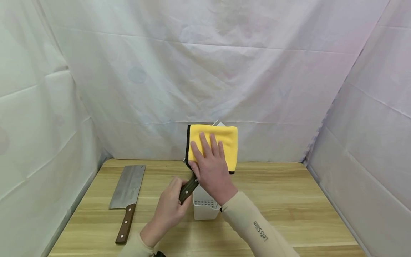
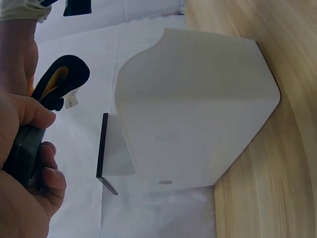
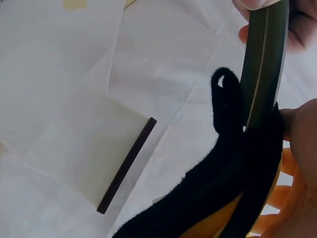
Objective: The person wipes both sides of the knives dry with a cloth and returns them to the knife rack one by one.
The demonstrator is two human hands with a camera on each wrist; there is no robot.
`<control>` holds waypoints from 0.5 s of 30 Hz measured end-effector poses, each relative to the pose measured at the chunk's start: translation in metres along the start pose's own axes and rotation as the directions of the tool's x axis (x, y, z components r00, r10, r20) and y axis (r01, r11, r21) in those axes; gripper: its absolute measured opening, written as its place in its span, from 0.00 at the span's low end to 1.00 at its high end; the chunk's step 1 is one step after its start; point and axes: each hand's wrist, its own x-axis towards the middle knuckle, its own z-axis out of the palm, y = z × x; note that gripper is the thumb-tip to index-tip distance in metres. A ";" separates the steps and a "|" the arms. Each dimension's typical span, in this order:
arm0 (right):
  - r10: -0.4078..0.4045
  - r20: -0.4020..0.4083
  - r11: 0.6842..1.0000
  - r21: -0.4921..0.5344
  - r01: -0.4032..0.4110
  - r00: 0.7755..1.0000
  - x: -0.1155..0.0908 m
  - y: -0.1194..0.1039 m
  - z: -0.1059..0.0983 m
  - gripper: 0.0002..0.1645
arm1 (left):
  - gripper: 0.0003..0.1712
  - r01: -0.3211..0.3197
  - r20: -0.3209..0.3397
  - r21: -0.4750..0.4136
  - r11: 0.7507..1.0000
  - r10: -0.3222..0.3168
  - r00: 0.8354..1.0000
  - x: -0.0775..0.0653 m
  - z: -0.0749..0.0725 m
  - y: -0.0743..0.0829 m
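The left hand is clamped round the dark green riveted handle of a broad kitchen knife, which is held up off the wood-grain table with the blade directed away from the body, presumably so that the edge stays clear of the person. A yellow cloth with black binding covers most of the blade, only slivers of metal showing past it in the head view; the right wrist view shows the cloth folded over, the handle emerging at the bound edge, an arrangement that probably puts fabric between steel and skin. The right hand lies on this cloth with fingers extended and apart, not curled round anything, and appears to spread its pressure over the flat of the blade while the opposite hand supplies the firm hold. Behind and below the handle stands a white plastic holder with a perforated floor, perhaps so pierced for drainage; the hands and knife partly hide it. Beside it the left wrist view records a pale panel with a dark edge, whose function cannot be determined. A brown-handled cleaver lies flat to the left, well apart from both hands, its handle towards the person, a position judged convenient for safe pick-up
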 end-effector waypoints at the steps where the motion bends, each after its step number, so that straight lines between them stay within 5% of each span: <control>1: 0.002 0.002 1.000 -0.003 -0.002 1.000 0.000 -0.001 0.001 0.31 | 0.15 0.003 0.001 0.000 1.000 -0.003 1.000 0.000 0.000 0.000; 15: -0.063 -0.045 0.997 0.039 0.065 0.997 -0.009 0.015 0.001 0.30 | 0.15 0.044 0.044 -0.023 0.999 -0.043 0.998 -0.001 -0.005 -0.002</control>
